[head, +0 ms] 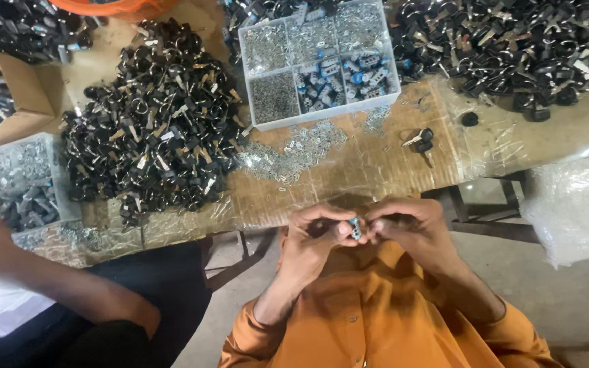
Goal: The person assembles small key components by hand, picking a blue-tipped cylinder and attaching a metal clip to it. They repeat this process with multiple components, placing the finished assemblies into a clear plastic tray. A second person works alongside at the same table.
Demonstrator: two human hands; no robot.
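Both hands meet just below the near edge of the workbench (376, 170), over the person's orange shirt (376, 320). The left hand (311, 242) and the right hand (410, 228) are each curled, fingertips pinched onto one small metal part with a blue end (355, 229) — it sits squarely between the two thumbs, gripped from both sides and mostly hidden by the fingers.

On the bench beyond, well apart from the hands, stands a clear divided parts box (318, 61) holding small silvery pieces and blue-ended parts. A scatter of loose silvery bits (294, 150) lies just in front of it. A heap of black parts (155, 129) rises to its left, another heap (512, 48) to its right — and a lone black-headed key (420, 141) lies near the box.
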